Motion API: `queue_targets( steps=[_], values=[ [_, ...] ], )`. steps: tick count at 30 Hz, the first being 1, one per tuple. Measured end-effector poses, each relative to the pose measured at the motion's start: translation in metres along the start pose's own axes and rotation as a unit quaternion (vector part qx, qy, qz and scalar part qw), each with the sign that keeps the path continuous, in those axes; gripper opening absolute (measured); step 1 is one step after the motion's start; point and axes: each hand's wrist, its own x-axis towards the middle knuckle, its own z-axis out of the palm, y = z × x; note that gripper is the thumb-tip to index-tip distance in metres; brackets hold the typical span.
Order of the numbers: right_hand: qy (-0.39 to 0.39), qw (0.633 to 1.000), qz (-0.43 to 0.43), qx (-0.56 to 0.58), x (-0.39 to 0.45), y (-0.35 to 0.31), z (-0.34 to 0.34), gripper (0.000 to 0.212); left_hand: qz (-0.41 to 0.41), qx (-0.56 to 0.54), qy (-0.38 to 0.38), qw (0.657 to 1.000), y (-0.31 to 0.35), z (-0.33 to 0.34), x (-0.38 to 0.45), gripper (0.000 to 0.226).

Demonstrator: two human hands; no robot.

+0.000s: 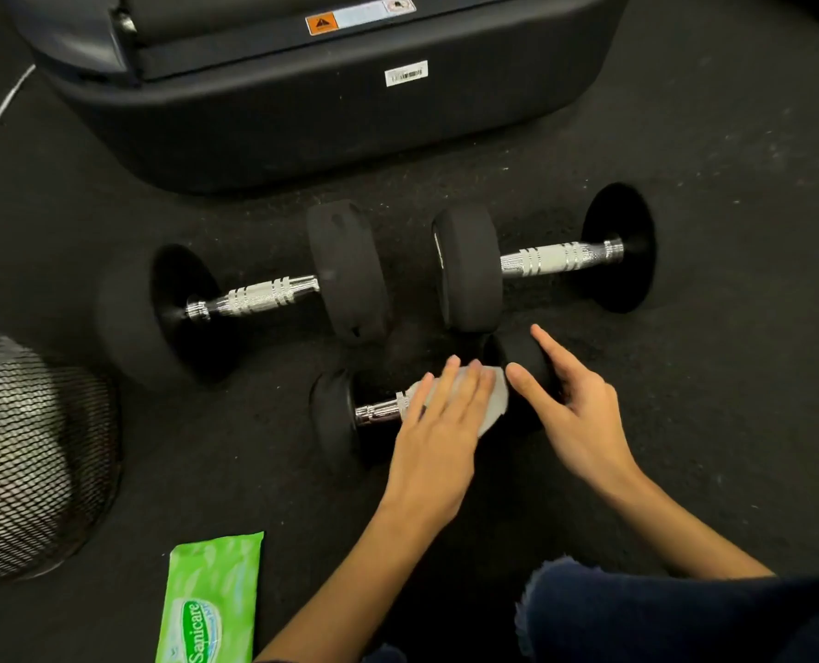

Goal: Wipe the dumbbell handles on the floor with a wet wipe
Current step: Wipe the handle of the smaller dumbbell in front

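Left hand [438, 423] presses a white wipe [491, 399] flat-fingered onto the small dumbbell [335, 418]; right hand [575, 404], relaxed, touches the weight just beside it.

- One head-worn view, looking steeply down and forward at the floor [685, 136], close above it
- The machine base [302, 112] lies at twelve o'clock, the wipes packet [211, 600] at seven

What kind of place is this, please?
Probably a gym or home workout area. Three dumbbells lie on a dark speckled rubber floor, and the base of a large black exercise machine, possibly a treadmill, stands behind them.
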Motion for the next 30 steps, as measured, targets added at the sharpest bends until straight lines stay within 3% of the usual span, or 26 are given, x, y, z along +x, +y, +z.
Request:
queue_targets(
  steps=[3,7,11,15,21,24,28,30],
  values=[
    [-0.003,1.000,-0.007,-0.010,0.000,0.001,-0.001,0.067,0.033,0.017,-0.017,0.999,0.001,-0.003,-0.006,0.068],
    [-0.006,1.000,-0.012,-0.004,0.000,0.003,-0.001,0.064,-0.001,-0.005,-0.024,1.000,-0.003,-0.007,-0.001,0.068],
    [0.002,0.999,-0.033,-0.018,-0.003,0.005,-0.002,0.065,0.058,0.056,-0.071,0.994,-0.008,-0.015,-0.004,0.070],
    [0.003,0.999,-0.032,-0.028,-0.003,0.007,0.000,0.065,0.041,0.005,-0.114,0.993,-0.021,-0.025,0.009,0.068],
    [-0.007,0.994,-0.047,-0.093,-0.003,0.010,-0.002,0.071,0.015,-0.029,-0.150,0.988,-0.013,-0.051,0.052,0.031],
    [-0.011,0.991,-0.048,-0.123,-0.002,0.008,-0.003,0.072,0.028,-0.073,-0.147,0.986,-0.017,-0.047,0.053,0.026],
    [-0.008,0.989,-0.043,-0.139,0.004,0.004,-0.004,0.071,0.079,0.008,-0.094,0.992,-0.021,-0.019,0.026,0.055],
    [-0.008,0.989,-0.042,-0.138,0.005,0.003,-0.004,0.071,0.075,0.059,-0.089,0.991,-0.020,-0.015,0.017,0.058]
  ],
)
